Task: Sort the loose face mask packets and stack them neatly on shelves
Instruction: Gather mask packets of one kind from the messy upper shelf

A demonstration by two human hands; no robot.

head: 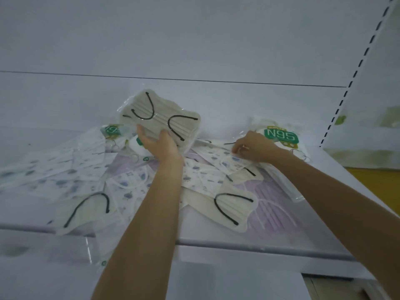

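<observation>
A loose heap of face mask packets covers the white shelf (337, 230). My left hand (159, 144) holds up a clear packet of beige masks with black ear loops (158, 114), tilted above the heap. My right hand (254, 147) pinches the edge of a packet of white masks with blue prints (233, 163) lying on the pile. Two more beige packets lie near the front, one at centre right (233, 207) and one at left (86, 211). A purple packet (275, 204) sits under them. N95 packets lie at the back right (281, 135) and back left (113, 131).
More blue-print packets (49, 174) spread over the shelf's left side. A white back panel rises behind the heap. A slotted upright (355, 70) bounds the shelf on the right, with a yellow surface (381, 180) beyond it. The shelf's front lip (249, 245) runs across the bottom.
</observation>
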